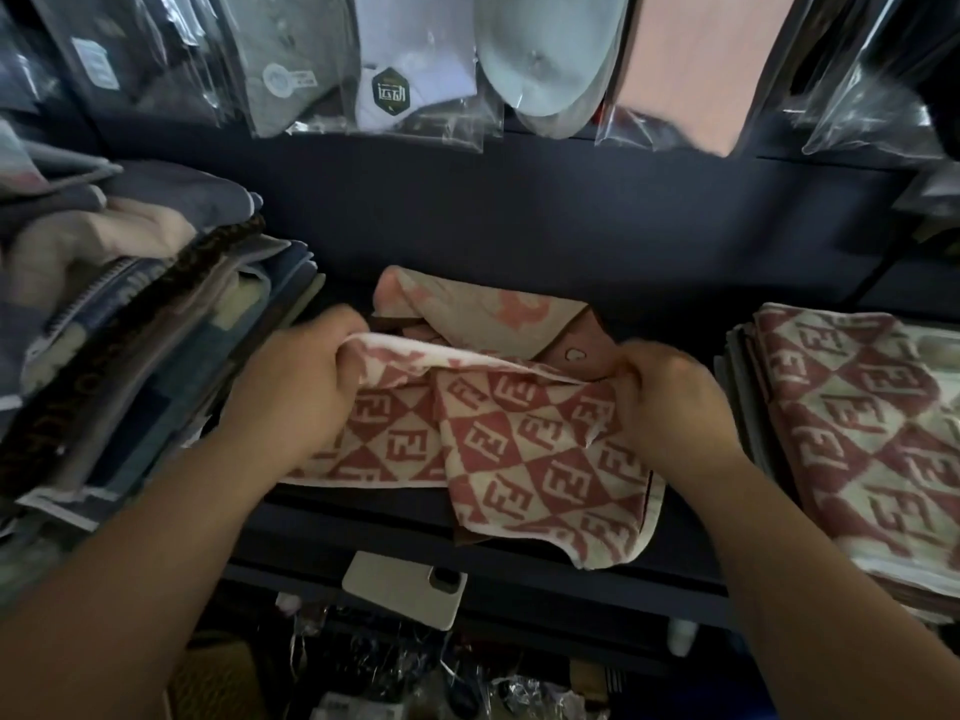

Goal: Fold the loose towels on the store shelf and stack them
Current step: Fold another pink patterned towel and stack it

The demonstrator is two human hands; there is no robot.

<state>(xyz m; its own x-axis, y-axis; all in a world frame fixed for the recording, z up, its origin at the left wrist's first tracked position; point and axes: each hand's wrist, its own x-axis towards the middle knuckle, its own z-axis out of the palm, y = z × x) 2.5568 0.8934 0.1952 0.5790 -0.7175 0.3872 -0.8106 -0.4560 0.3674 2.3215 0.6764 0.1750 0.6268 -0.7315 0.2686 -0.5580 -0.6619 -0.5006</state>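
Head view: red-and-cream checked towel point(498, 439) sat at centre of the dark shelf point(519, 241), near corner drooping over the front lip toward 5 o'clock. Left hand point(306, 387) was closed on the far edge at its 9 o'clock end, right hand point(670, 402) pinched shut on the same edge at the 3 o'clock end. Long axis ran roughly 9-to-3 between the grips. Looked like light, limp terry, no stiffness, good friction; best held at corners or along the hem, taut, or it sags. Folded matching stack point(857, 433) lay at 3 o'clock, well apart; mixed towel pile point(130, 314) at 9 o'clock; another pinkish cloth point(493, 309) just behind.
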